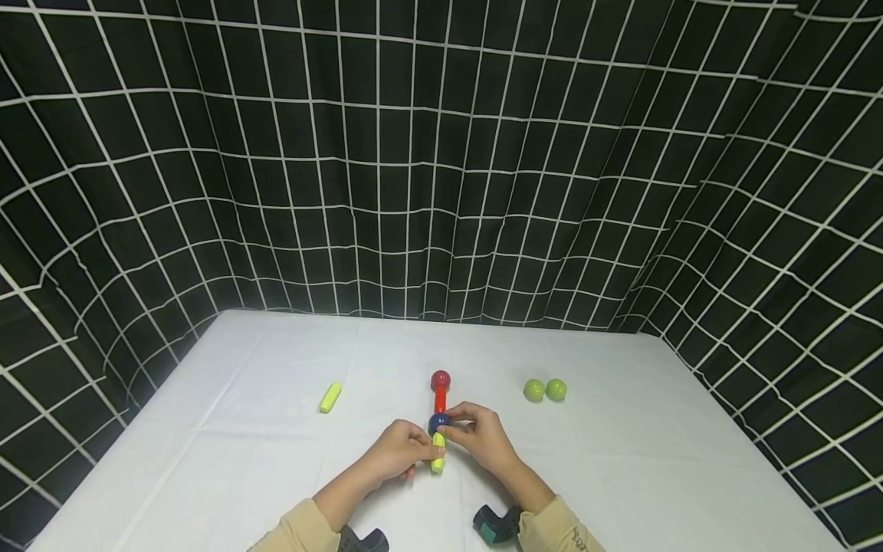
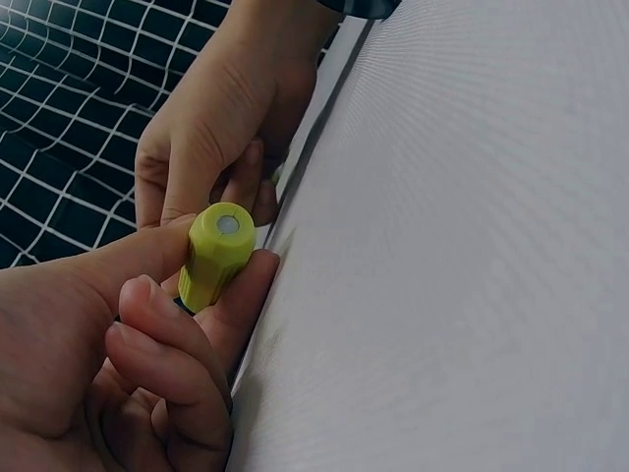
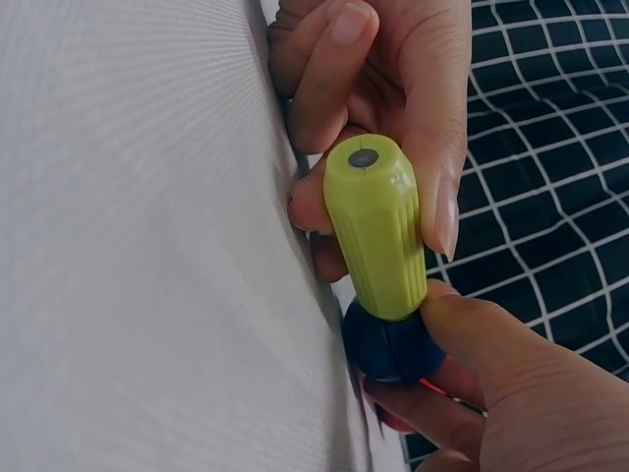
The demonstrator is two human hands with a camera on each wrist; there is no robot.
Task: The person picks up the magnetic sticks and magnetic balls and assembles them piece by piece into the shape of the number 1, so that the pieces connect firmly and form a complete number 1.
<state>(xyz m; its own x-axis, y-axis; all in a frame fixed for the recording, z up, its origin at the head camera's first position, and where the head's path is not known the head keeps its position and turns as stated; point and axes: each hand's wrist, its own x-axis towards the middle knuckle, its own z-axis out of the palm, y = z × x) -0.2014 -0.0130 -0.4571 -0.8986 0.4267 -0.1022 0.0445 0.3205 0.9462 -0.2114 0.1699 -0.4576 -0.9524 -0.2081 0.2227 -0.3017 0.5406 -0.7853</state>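
A row of toy pieces lies on the white table: a red ball (image 1: pixel 440 379), a red rod (image 1: pixel 440 399), a blue ball (image 1: pixel 438 423) and a yellow-green rod (image 1: pixel 438 452) nearest the person. My left hand (image 1: pixel 402 452) pinches the yellow-green rod between thumb and index finger. With thumb and fingertips, my right hand (image 1: pixel 486 437) holds the blue ball. In the right wrist view the yellow-green rod (image 3: pixel 378 226) meets the blue ball (image 3: pixel 391 344), and its near end shows a round grey inset. The left wrist view hides the blue ball behind the rod (image 2: pixel 216 251).
Another yellow-green rod (image 1: pixel 330 397) lies apart on the left of the table (image 1: pixel 262 460). Two green balls (image 1: pixel 545 389) sit side by side to the right. A black curtain with a white grid (image 1: pixel 428 153) stands behind the table and along its sides.
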